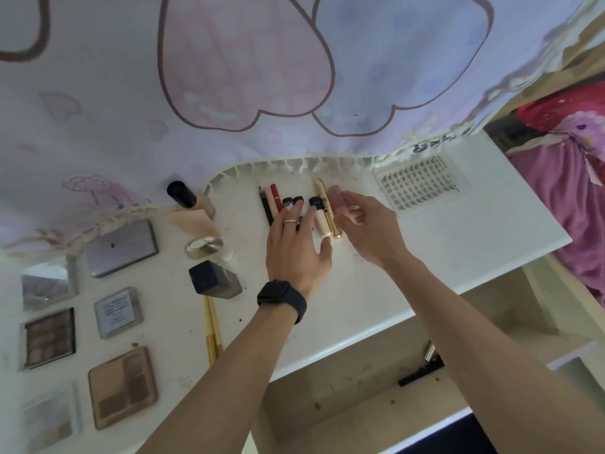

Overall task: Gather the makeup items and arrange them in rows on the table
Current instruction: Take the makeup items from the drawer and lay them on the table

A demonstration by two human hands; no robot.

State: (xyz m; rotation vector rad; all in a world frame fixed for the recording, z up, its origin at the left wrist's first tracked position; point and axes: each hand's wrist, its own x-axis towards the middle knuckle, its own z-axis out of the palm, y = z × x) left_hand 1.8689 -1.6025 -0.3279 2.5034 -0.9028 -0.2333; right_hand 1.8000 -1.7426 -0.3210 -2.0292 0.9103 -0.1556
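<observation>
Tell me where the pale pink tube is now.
Head view, right of centre: the pale pink tube is held in the right hand, just right of the gold tube ending the row and left of the lash tray.

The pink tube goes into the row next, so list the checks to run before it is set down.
1. Right hand grips pink tube: ok.
2. Left hand rests on row of tubes: ok.
3. Bare table beside gold tube, at the row's right end: ok.
4. Pink tube's cap closed: cannot tell.
5. Gold pencils gathered into the row: not ok, they lie apart near the front edge.
</observation>
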